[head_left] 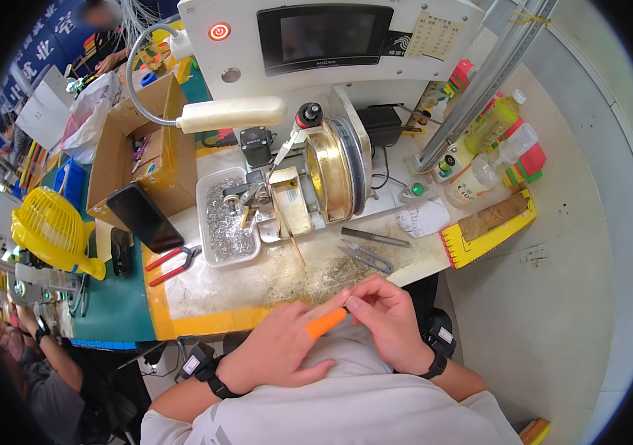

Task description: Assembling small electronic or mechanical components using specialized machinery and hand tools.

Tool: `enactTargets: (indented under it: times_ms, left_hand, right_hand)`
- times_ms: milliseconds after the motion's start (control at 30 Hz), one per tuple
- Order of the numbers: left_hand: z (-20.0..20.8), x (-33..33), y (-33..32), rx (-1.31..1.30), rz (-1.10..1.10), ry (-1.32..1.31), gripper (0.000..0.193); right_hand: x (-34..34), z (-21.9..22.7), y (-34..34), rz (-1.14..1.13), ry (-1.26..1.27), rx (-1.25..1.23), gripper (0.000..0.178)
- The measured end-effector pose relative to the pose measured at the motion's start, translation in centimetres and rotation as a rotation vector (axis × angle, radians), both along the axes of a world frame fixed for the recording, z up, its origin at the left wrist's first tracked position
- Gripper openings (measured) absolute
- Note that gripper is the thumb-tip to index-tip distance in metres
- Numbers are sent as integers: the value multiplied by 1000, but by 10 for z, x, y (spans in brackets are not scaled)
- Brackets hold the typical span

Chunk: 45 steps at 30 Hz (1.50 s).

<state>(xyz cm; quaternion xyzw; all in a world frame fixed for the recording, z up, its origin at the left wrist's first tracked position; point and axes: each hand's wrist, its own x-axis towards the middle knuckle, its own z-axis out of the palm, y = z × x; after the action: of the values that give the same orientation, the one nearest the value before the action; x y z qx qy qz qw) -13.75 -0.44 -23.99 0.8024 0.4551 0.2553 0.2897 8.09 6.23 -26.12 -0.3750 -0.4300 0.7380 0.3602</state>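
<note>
My left hand [276, 352] rests low in front of my chest, just off the front edge of the workbench [257, 285]. An orange finger cot [325, 323] covers one of its outstretched fingers. My right hand [391, 319] meets it from the right and pinches the tip of the cot between thumb and fingers. Both wrists carry black bands. Whether anything else small sits between the fingertips is hidden.
Behind the hands stands a white machine with a brass wheel [329, 172] and a white gooseneck lamp [231, 113]. A tray of metal rings [227, 222], red pliers [172, 263], snips [368, 256], a phone [144, 216], a cardboard box [120, 156], a yellow fan [53, 226] and bottles [491, 122] surround it. Another person [42, 363] works at lower left.
</note>
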Motion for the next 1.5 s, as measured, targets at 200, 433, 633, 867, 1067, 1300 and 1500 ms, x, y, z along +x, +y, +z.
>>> enactTargets:
  times_ms: [200, 433, 633, 867, 1067, 1300, 1500]
  left_hand:
    - [-18, -8, -13, -231, -30, -308, 89]
    - [-36, -2, -17, -268, -76, -823, 97]
    - [-40, -3, -20, -358, -69, -958, 92]
    - [-39, 1, -18, -357, -89, -931, 88]
    - [-29, 2, -15, -332, -28, -653, 84]
    - [-19, 2, -12, -250, 45, -432, 86]
    - [-33, 4, -12, -59, 94, -415, 84]
  right_hand:
    - [-3, -6, 1, 75, 61, 98, 18]
    - [-5, -11, -3, 174, 182, 147, 28]
    - [-1, -16, 3, 239, -10, 425, 29]
    - [7, -15, 8, 219, 247, 72, 33]
    - [0, -12, 3, 60, 149, 247, 26]
    - [1, -7, 2, -59, -34, 700, 47]
    - [5, -4, 3, -4, -139, 1148, 55]
